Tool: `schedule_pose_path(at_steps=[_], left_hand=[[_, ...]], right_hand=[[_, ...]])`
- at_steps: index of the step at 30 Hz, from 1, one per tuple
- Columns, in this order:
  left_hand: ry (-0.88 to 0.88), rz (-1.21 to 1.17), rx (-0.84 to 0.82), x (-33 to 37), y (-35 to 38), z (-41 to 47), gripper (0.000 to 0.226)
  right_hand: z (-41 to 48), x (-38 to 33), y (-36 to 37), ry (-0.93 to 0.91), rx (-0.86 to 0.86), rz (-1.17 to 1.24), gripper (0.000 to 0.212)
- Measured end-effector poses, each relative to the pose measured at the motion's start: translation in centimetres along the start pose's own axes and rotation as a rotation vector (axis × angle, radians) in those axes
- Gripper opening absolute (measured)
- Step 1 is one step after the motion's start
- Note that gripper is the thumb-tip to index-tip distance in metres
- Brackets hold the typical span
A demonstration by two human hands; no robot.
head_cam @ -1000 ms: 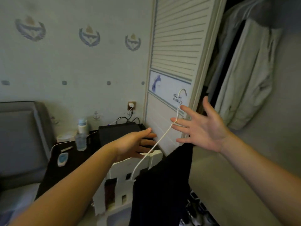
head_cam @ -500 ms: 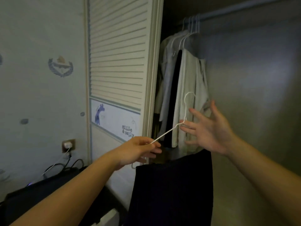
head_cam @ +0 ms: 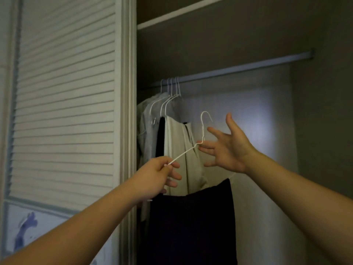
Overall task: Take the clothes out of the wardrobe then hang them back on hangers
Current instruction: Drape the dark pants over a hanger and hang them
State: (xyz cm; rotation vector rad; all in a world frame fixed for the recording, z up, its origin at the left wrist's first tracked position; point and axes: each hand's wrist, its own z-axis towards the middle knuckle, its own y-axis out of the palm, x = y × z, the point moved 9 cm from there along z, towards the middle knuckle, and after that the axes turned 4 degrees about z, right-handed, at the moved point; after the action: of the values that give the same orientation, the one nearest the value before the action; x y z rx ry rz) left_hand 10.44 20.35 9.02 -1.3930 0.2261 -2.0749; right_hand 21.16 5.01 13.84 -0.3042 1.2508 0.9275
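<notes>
Hanger (head_cam: 183,154) partly behind right hand (head_cam: 230,150); hem of dark garment (head_cam: 193,226) off-frame.

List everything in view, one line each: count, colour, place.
hanger: one, white wire, held up before the open wardrobe
garment: one, dark, draped on the hanger, bottom centre
rail: one, grey, across the wardrobe
rail hangers: several, white, bunched at the rail's left end
hung clothes: a few, pale plus one black, under those hangers
door: one, white, slatted, at left
shelf: one, white, above the rail
left hand: one, pinching the hanger's arm
right hand: one, open, fingers spread by the hanger's neck
</notes>
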Motion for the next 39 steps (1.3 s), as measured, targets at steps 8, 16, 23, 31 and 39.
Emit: schedule_pose_path(at_steps=[8,16,23,31,39], left_hand=[[0.148,0.186,0.139,8.4,-2.1,8.5,0.023],[0.172,0.357,0.333,13.3,-3.6,14.9,0.020],[0.167,0.443,0.449,15.9,-5.4,19.7,0.015],[0.082,0.588,0.440,15.9,-5.9,24.7,0.011],[0.014,0.711,0.392,13.3,-5.1,25.9,0.018]], right_hand=[[9.7,-9.3,-0.9,-0.163,-0.047,-0.065,0.100],[17.0,-16.1,-0.7,-0.268,-0.163,-0.092,0.105],[22.3,-18.7,-0.4,-0.285,-0.198,-0.098,0.101],[26.7,-18.5,-3.5,-0.242,-0.162,-0.120,0.100],[27.4,-17.8,-7.6,-0.453,0.026,-0.465,0.064]])
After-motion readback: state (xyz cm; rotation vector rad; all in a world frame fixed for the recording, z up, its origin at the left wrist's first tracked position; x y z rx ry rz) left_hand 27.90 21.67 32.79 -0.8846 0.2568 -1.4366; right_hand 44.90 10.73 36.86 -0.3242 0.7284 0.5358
